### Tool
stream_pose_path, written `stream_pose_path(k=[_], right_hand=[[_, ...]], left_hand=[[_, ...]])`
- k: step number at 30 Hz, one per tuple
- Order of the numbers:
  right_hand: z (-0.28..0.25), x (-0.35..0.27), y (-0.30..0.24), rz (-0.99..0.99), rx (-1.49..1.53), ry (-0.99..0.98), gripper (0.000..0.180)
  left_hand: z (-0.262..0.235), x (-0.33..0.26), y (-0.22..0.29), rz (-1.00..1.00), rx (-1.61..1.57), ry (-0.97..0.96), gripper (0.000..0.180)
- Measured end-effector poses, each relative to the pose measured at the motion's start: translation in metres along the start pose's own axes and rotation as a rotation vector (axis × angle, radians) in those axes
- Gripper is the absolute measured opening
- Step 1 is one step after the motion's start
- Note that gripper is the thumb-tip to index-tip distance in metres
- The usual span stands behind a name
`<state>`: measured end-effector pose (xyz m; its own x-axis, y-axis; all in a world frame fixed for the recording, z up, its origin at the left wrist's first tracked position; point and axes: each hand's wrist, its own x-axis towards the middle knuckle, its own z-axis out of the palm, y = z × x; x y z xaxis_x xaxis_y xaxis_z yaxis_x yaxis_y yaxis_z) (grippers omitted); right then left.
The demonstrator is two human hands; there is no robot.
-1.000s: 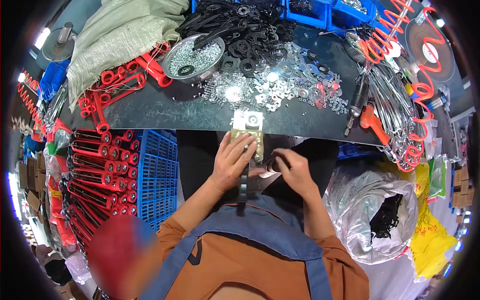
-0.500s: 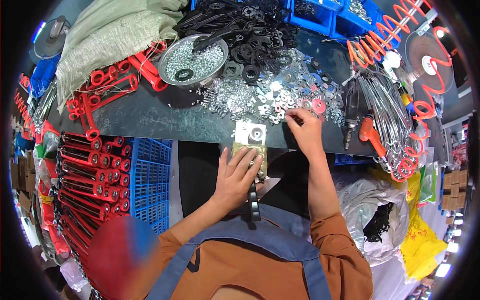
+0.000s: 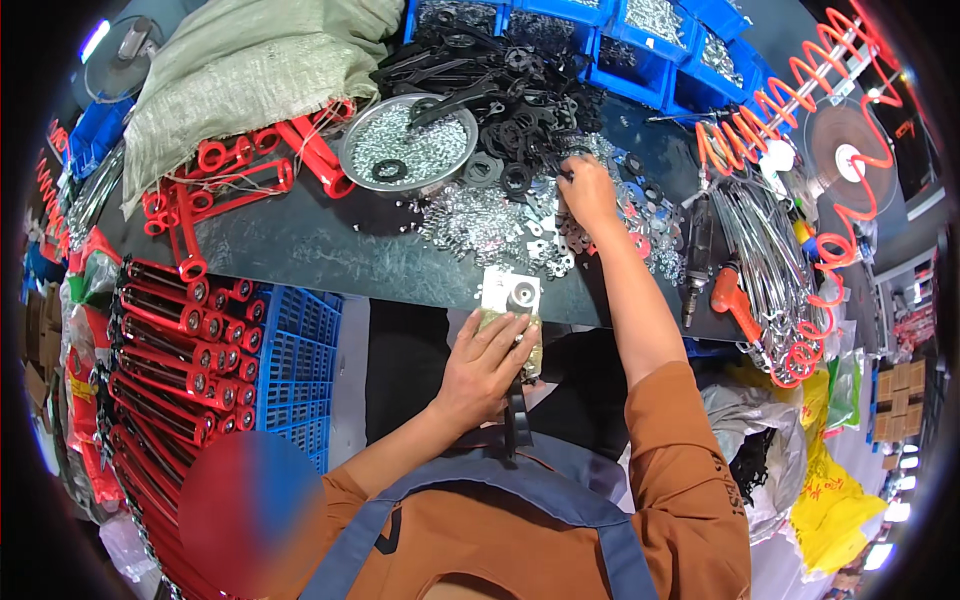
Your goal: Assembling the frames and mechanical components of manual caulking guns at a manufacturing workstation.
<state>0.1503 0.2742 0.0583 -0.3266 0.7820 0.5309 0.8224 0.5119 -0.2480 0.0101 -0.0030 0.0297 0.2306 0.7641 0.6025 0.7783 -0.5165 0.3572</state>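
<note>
- Where the counter [image 3: 300, 245] ends at its near left edge, racks of red tubular parts [image 3: 165, 340] lie stacked beside a blue plastic crate [image 3: 295, 360], both below the counter's level.
- On the counter's left half lie loose red handle frames [image 3: 215, 185], and behind them, at the far left corner, a grey-green woven sack [image 3: 240, 65].
- Toward the middle, near the far edge, a round metal pan [image 3: 408, 145] holds small silver pieces and one black ring.
- At the near edge, about the middle, a small metal bracket with a round hole [image 3: 510, 293] stands out over the counter's rim; my left hand [image 3: 482, 372] rests flat just below it, fingers [image 3: 500, 335] stretched out together and pressed on the part under the bracket. Whether they grip it, I cannot tell.
- Just right of the pan sits a heap of black washers and levers [image 3: 500, 100], and in front of it a spread of silver washers [image 3: 490, 220].
- My right hand [image 3: 588, 192] reaches across to where those two heaps meet, fingers [image 3: 566, 172] bunched together down among the pieces; whether they pinch one I cannot tell.
- Along the far edge stand blue bins [image 3: 640, 35] of small hardware.
- At the right end lie a red-handled tool [image 3: 735, 300], a bundle of bent metal wires [image 3: 765, 250] and an orange coiled hose [image 3: 800, 100].
</note>
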Motion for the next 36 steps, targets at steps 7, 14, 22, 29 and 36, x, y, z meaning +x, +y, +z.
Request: stream_pose_path(k=[7, 14, 22, 29, 36], right_hand=[[-0.079, -0.056, -0.044, 0.481, 1.159, -0.213, 0.017], [-0.109, -0.167, -0.104, 0.81, 1.457, -0.374, 0.017], [-0.101, -0.189, -0.12, 0.719, 1.148, -0.339, 0.011], [-0.087, -0.198, -0.115, 0.551, 0.992, -0.21, 0.009], [-0.07, -0.205, -0.103, 0.514, 1.122, -0.098, 0.022]], left_hand=[[-0.045, -0.011, -0.005, 0.004, -0.198, -0.341, 0.078], [-0.041, -0.017, -0.005, -0.214, -0.463, 0.224, 0.037], [-0.02, -0.01, -0.005, 0.001, -0.258, 0.174, 0.031], [-0.017, -0.012, -0.019, 0.018, -0.304, 0.134, 0.029], [-0.026, -0.004, -0.011, 0.006, -0.253, 0.041, 0.035]])
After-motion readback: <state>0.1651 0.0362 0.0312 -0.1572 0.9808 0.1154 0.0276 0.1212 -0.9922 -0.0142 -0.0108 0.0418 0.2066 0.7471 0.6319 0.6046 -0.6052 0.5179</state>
